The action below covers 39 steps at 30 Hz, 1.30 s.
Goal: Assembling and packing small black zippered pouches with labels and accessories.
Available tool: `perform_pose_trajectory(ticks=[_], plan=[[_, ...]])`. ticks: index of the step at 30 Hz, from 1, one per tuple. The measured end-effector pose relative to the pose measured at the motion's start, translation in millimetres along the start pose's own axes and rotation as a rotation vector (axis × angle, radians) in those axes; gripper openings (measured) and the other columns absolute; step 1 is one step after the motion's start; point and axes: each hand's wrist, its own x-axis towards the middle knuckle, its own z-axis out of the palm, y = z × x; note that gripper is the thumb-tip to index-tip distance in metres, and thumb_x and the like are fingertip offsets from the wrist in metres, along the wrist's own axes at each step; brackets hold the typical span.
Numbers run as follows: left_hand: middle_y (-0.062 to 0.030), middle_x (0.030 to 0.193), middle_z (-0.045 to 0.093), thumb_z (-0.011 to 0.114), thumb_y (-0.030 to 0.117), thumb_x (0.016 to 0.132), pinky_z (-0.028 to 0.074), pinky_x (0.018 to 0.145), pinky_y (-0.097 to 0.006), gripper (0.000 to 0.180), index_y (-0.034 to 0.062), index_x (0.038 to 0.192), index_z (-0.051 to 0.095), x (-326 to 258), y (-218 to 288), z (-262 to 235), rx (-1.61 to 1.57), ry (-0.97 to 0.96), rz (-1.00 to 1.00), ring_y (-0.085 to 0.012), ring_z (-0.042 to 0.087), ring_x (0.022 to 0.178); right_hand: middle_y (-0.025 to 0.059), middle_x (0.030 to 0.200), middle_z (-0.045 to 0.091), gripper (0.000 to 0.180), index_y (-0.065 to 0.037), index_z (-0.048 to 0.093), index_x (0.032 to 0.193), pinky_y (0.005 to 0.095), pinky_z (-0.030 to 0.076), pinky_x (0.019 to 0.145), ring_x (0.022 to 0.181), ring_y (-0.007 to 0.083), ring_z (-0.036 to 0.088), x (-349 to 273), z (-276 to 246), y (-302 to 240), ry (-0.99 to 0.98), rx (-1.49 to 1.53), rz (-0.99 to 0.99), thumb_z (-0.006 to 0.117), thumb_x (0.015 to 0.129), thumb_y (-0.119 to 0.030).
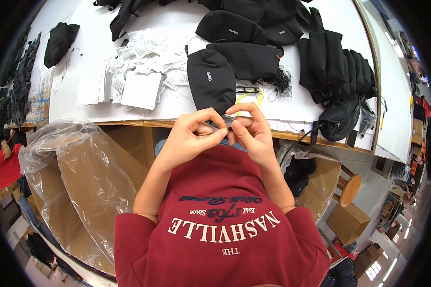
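**Both hands pinched on a small dark piece at the worktop edge**

Starting at my left, I see a cardboard box lined with clear plastic (pixel 88 182) standing open below the worktop (pixel 72 103), its rim just under the wooden front edge. Above it on the white surface lies a spread of white paper tags (pixel 139 71), with a small black pouch (pixel 60 43) apart near the far left edge.

In the middle, my left hand (pixel 189 138) and right hand (pixel 254 134) meet just in front of the worktop edge, above my lap. The fingers of both hands are closed in a pinch on a small dark piece (pixel 223 123) held between them; I cannot tell what it is. The hands have free air below them and to each side.

Straight beyond the hands, a black bag (pixel 210 81) lies close to the edge, with scissors (pixel 246 89) and a yellow strip (pixel 251 99) just beside it. Further right, a row of black bags (pixel 340 67) fills the worktop up to its right edge, and one hangs over the front. Below that, a second lined box (pixel 316 182) sits beside my right elbow, with a round wooden stool (pixel 350 189) just past it.
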Motion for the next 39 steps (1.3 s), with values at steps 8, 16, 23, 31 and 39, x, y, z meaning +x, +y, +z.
perform_pose_trajectory(ticks=[8, 16, 23, 31, 39], plan=[[0.0094, 0.049, 0.036, 0.063, 0.006, 0.086, 0.018, 0.046, -0.021, 0.008, 0.0025, 0.082, 0.058, 1, 0, -1, 0.014, 0.023, 0.007, 0.0019, 0.027, 0.048, 0.0025, 0.069, 0.059, 0.026, -0.005, 0.047, 0.123, 0.0163, 0.028, 0.05, 0.058, 0.0017, 0.048, 1, 0, 2, -0.017, -0.001, 0.004, 0.051, 0.098, -0.014], [0.0093, 0.05, 0.033, 0.063, 0.008, 0.085, 0.018, 0.047, -0.022, 0.009, 0.003, 0.079, 0.058, 2, 1, -3, 0.067, -0.006, 0.015, 0.0009, 0.025, 0.049, 0.001, 0.069, 0.057, 0.028, -0.003, 0.047, 0.123, 0.0186, 0.036, 0.055, 0.06, 0.0046, 0.049, 2, -1, -5, -0.034, -0.014, 0.069, 0.053, 0.096, -0.009], [0.0092, 0.051, 0.028, 0.064, 0.011, 0.085, 0.019, 0.048, -0.024, 0.008, 0.0046, 0.081, 0.06, 3, 5, -8, 0.156, -0.122, -0.005, -0.001, 0.024, 0.05, -0.0003, 0.065, 0.051, 0.027, -0.003, 0.049, 0.12, 0.0202, 0.036, 0.057, 0.059, 0.0054, 0.046, 2, -7, -11, -0.162, -0.158, 0.061, 0.054, 0.094, -0.007], [0.0065, 0.05, 0.032, 0.066, 0.01, 0.082, 0.023, 0.048, -0.025, 0.008, 0.0048, 0.08, 0.061, 0, 3, 2, 0.066, 0.01, 0.034, -0.0039, 0.027, 0.048, -0.0018, 0.063, 0.051, 0.023, -0.003, 0.051, 0.117, 0.0196, 0.036, 0.055, 0.058, 0.0049, 0.046, 13, -6, -20, -0.152, -0.141, 0.08, 0.054, 0.095, -0.009], [0.0004, 0.066, 0.052, 0.07, 0.01, 0.07, 0.039, 0.067, -0.031, 0.012, 0.0094, 0.074, 0.059, 1, -19, 27, 0.635, -0.047, 0.512, -0.0175, 0.05, 0.064, 0.0123, 0.126, 0.048, 0.049, -0.011, 0.06, 0.112, 0.0447, 0.03, 0.102, 0.125, 0.0317, 0.036, 62, 2, 17, 0.057, -1.16, -0.264, 0.078, 0.066, -0.015]])
